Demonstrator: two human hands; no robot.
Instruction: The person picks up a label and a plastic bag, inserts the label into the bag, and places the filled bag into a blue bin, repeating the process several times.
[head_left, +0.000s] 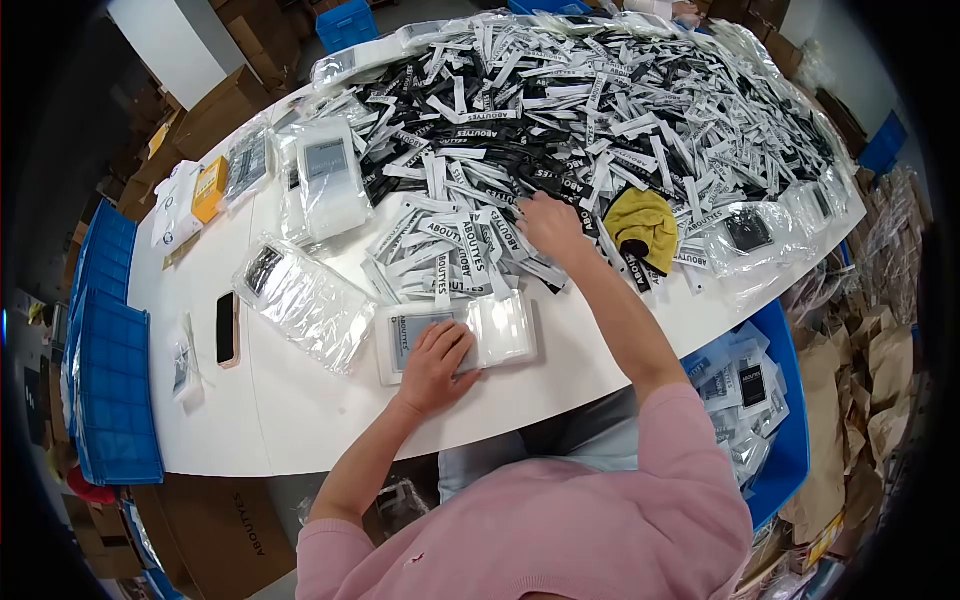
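Observation:
My left hand [438, 362] lies open, fingers spread flat, on a stack of clear plastic bags [505, 330] with a grey printed panel at the left end. My right hand [555, 230] reaches to the near edge of a big heap of black and white strips [620, 110] printed ABOUTYES. Its fingers are curled together among the strips, and what they hold is hidden. Between the hands, beyond the bags, lies a smaller pile of white strips [465, 245]. A yellow cloth [643, 228] with a dark part sits right of my right hand.
More clear bags [310, 305] lie at left, with a further bag stack [330, 175] behind. A phone [228, 330] and a yellow packet [208, 190] are farther left. Blue crates [115, 385] flank the table's left edge. A blue bin [795, 420] of filled bags stands at my right.

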